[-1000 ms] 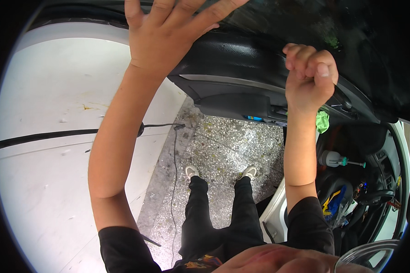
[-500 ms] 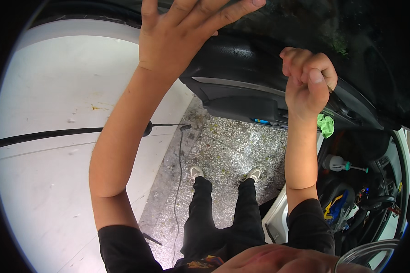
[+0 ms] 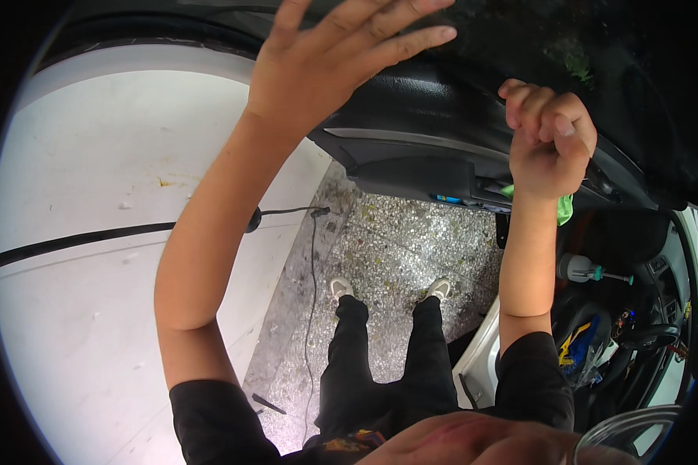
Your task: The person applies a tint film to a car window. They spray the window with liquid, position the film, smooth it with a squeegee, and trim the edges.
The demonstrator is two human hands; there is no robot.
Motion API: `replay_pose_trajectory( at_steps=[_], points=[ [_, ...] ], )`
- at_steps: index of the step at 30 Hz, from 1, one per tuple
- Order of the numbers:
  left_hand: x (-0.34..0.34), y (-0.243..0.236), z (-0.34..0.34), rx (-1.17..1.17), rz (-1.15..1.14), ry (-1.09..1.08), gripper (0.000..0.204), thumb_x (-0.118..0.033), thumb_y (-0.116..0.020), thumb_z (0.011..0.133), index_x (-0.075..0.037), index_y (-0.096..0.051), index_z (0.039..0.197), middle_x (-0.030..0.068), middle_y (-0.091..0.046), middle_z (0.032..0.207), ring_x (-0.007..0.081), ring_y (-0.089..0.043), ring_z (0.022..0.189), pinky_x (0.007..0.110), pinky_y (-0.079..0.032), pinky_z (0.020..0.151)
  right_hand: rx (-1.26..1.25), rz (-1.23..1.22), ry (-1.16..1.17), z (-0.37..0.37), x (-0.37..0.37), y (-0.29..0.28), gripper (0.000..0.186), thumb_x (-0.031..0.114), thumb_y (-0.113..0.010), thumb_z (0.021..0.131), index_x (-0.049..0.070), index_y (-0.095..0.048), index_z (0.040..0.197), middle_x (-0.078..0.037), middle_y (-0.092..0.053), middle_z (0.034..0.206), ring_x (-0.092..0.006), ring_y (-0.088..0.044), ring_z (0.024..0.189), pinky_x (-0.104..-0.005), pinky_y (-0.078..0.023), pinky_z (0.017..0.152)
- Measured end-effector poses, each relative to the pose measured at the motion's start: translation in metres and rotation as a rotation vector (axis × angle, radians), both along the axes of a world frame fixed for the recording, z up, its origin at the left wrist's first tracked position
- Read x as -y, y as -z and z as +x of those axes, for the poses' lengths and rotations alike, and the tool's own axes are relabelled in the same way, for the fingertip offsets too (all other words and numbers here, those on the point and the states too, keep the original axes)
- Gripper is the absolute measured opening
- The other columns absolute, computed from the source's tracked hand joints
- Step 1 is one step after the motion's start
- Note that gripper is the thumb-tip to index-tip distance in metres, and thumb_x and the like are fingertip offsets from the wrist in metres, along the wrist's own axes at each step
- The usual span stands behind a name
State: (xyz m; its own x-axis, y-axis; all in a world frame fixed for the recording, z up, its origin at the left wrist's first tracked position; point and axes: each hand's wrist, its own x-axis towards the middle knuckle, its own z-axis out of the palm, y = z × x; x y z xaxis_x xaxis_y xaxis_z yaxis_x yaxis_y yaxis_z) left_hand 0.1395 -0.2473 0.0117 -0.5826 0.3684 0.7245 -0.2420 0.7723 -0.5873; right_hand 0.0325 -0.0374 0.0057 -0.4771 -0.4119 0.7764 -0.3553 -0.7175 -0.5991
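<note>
My left hand (image 3: 310, 81) reaches up to the top of the view, fingers spread over a dark, glossy pane (image 3: 504, 46). Whether its palm touches the pane I cannot tell. To the right, my right hand (image 3: 554, 147) is raised at the pane's lower edge with its fingers curled in and the thumb against them. Anything inside that grip is hidden. Below both hands runs the black inner panel of an open car door (image 3: 411, 177). A bright green cloth (image 3: 565, 209) lies on it, partly covered by my right wrist.
A white wall (image 3: 93, 155) with a black strip (image 3: 85, 242) rises at left. A thin cable (image 3: 313, 287) crosses the speckled floor (image 3: 395, 240). Inside the car at right are a spray bottle (image 3: 578, 268), a steering wheel (image 3: 650, 336) and a blue and yellow item (image 3: 578, 345).
My right hand has shifted right and now hides more of the green cloth. My left hand sits slightly lower and further right, still spread. The whole view has drifted slightly.
</note>
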Motion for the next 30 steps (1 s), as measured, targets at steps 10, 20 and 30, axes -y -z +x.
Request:
replay_pose_trajectory(
  at_steps=[10,20,30],
  points=[
    [-0.004,-0.003,0.023,0.322,0.053,-0.038,0.046,-0.041,-0.047,0.088,-0.024,-0.048,0.131,-0.0074,-0.031,0.147,0.0108,-0.024,0.136,0.049,-0.011,0.112,0.036,0.135,0.166,-0.009,-0.009,-0.011,0.013,0.006,-0.043,0.074,0.0,-0.043,0.063,-0.005,-0.039,0.052,-0.0165,-0.041,0.052,-0.0373,-0.046,0.068],
    [-0.037,0.041,0.023,0.219,0.368,0.058,0.067,-0.05,-0.058,0.079,-0.019,-0.04,0.136,0.0042,-0.03,0.146,0.0249,-0.023,0.137,0.047,-0.014,0.111,0.095,0.138,0.145,-0.041,-0.051,0.003,0.018,0.016,-0.044,0.077,0.007,-0.038,0.062,-0.005,-0.034,0.055,-0.0201,-0.038,0.058,-0.0426,-0.041,0.077],
    [-0.104,0.022,-0.015,-0.448,1.367,0.32,0.084,-0.032,-0.059,0.08,0.011,-0.016,0.139,0.0382,-0.001,0.143,0.0543,-0.004,0.133,0.059,-0.015,0.106,0.05,0.134,0.127,-0.029,-0.032,0.009,0.021,0.019,-0.047,0.078,0.007,-0.039,0.063,-0.005,-0.036,0.055,-0.0198,-0.039,0.059,-0.0418,-0.039,0.075]
  ],
)
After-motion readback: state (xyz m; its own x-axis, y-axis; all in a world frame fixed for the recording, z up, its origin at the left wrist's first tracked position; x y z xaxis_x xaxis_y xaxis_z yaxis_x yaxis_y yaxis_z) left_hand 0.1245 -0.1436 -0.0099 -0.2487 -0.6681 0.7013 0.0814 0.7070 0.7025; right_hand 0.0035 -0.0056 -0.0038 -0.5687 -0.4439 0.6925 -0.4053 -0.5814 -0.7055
